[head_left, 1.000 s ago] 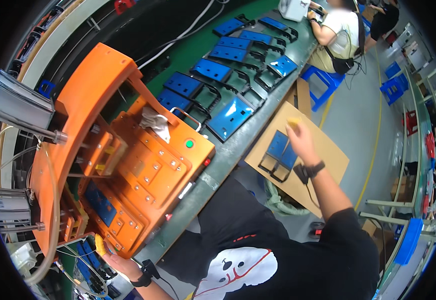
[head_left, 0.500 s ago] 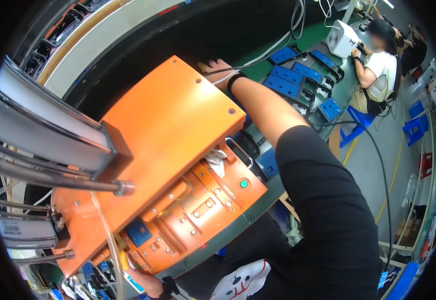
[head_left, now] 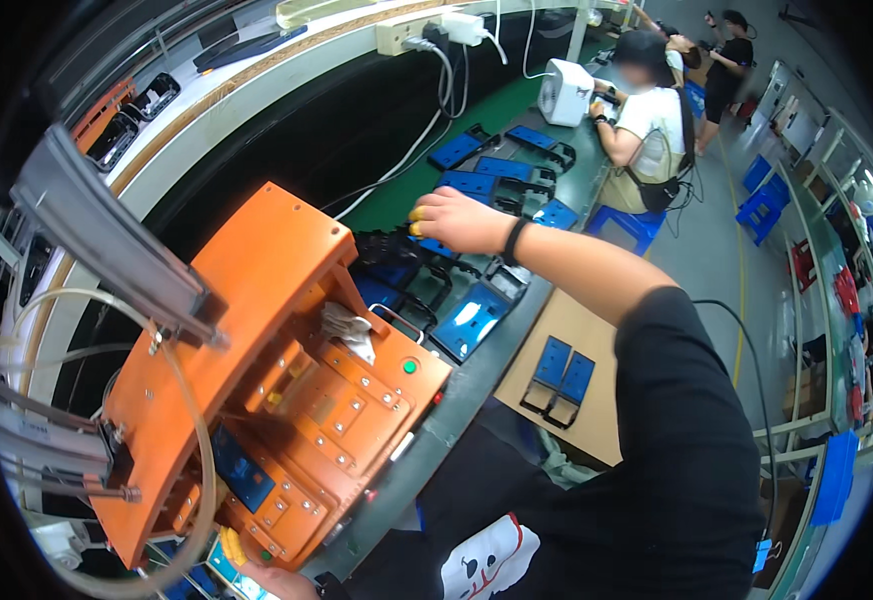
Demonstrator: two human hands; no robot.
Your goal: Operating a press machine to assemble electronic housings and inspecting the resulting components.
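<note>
My right hand [head_left: 462, 220] reaches out over the green belt [head_left: 407, 195], knuckles up, with yellow caps on its fingertips. The fingers curl down onto a blue holder [head_left: 439, 246] in a row of blue holders; whether they grip it is hidden. At the bottom edge only part of my left hand [head_left: 275, 582] shows. One yellow-capped finger of it sits against the lower corner of the orange machine [head_left: 287, 400].
A larger blue holder [head_left: 472, 325] lies on the belt by the machine. A cardboard sheet [head_left: 597, 420] carries two blue parts [head_left: 562, 375]. A seated co-worker [head_left: 647, 120] works by a white box [head_left: 567, 92], near a blue stool [head_left: 622, 222]. Cables hang from a power strip [head_left: 427, 35].
My right hand went from the cardboard sheet up over the orange machine and now rests on the row of blue holders. The view has swung toward the belt.
</note>
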